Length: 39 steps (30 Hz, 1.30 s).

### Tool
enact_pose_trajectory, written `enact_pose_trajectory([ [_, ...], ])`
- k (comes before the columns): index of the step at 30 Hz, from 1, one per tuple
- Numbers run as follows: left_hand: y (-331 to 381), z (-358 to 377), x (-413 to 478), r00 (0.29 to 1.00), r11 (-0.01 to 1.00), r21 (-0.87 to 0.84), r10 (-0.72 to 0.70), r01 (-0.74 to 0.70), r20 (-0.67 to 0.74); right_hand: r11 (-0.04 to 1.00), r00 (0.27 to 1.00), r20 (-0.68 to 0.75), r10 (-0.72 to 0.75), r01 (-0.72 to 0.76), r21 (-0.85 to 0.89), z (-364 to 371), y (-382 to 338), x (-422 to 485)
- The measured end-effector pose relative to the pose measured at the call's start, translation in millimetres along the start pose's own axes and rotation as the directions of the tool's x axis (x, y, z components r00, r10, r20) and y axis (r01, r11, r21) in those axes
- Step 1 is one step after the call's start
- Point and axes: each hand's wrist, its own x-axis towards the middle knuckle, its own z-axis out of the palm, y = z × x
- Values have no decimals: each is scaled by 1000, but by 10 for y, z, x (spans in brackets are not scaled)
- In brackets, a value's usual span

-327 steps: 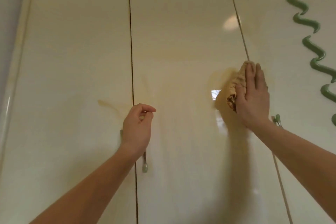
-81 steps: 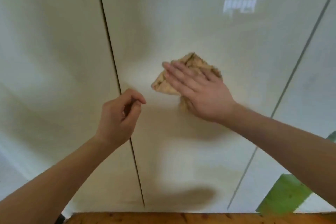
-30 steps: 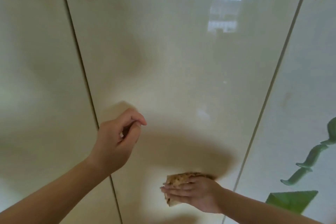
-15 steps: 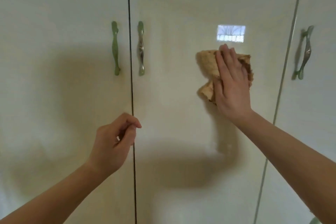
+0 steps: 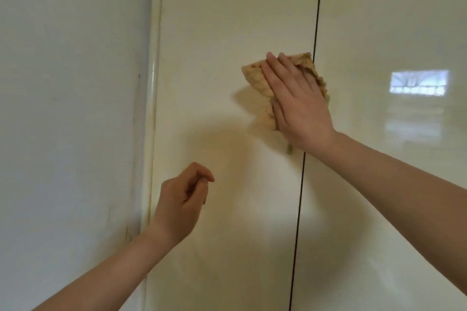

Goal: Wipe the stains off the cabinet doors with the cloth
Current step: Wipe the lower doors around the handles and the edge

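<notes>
Our right hand (image 5: 300, 106) is flat, fingers straight and close together, pressing the tan cloth (image 5: 255, 78) onto the left cabinet door (image 5: 227, 20), right up by the seam with the next door (image 5: 391, 33). Our left hand (image 5: 182, 202), at 7 o'clock from the cloth, has its fingers curled in to the thumb, holding nothing.

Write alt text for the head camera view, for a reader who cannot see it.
A right hand presses a crumpled tan cloth flat against a glossy cream cabinet door, beside the dark seam to the next door. The left hand hovers lower, fingers curled, holding nothing; a pale wall lies to the left.
</notes>
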Motion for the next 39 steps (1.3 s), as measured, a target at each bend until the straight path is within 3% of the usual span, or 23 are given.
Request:
enact_pose_trajectory([
  [7,-403,-716,270,959,981,-55,-192,185,-207,979,959,216,184,-160,-122,746,-296,1018],
  [12,-665,-1164,239,935,971,-141,-224,191,-275,955,943,195,270,-237,-178,1186,-632,1421],
  [17,-1025,-1254,87,926,966,-131,-251,222,-282,995,962,269,56,-31,-96,1797,-1460,1458],
  [25,-1625,-1107,-267,900,941,-135,-336,310,-277,983,897,402,-185,163,89,2475,-2352,255],
  [31,-1936,-902,-803,873,901,-190,-428,391,-233,938,771,540,-338,322,128,2782,-3039,-1243],
  [34,-1975,-892,-1001,866,883,-160,-465,440,-184,880,635,638,-435,451,151,2862,-3274,-1821],
  [36,-1970,-912,-1114,856,871,-136,-490,472,-166,845,545,684,-485,493,207,2836,-3330,-2021],
  [38,-1961,-965,-1153,852,867,-130,-497,480,-164,817,498,689,-527,520,249,2803,-3250,-1969],
  [39,-1955,-999,-1148,854,871,-127,-491,475,-172,814,507,667,-546,511,277,2788,-3157,-1851],
])
